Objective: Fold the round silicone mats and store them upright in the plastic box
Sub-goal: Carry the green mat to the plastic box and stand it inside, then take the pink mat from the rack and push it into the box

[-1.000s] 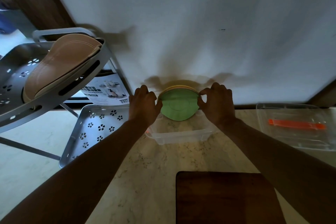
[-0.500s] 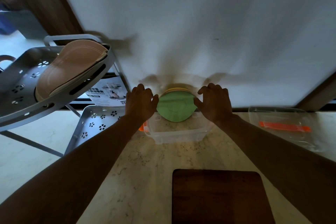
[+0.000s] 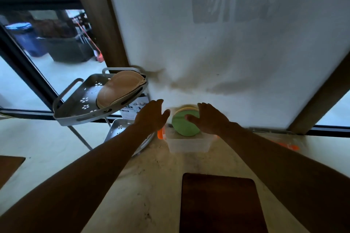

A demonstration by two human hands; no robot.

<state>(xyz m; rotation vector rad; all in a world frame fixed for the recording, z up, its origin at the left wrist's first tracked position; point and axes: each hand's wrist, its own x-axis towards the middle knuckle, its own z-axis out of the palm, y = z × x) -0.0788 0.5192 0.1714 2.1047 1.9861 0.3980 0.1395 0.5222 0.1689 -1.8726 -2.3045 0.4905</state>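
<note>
A folded green mat stands upright in the clear plastic box against the white wall, with a yellowish mat edge behind it. My left hand hovers just left of the box, fingers apart, holding nothing. My right hand is open too, its thumb lying over the green mat's right side. More beige folded mats lie in the upper grey rack tray.
A lower perforated grey tray sits left of the box. A dark wooden board lies near on the stone counter. The box's lid with an orange clip is at the right. A printed carton stands behind the rack.
Both hands have let go of the green mat's edges and opened. The left hand moved away to the left. The view tilted up and left.
</note>
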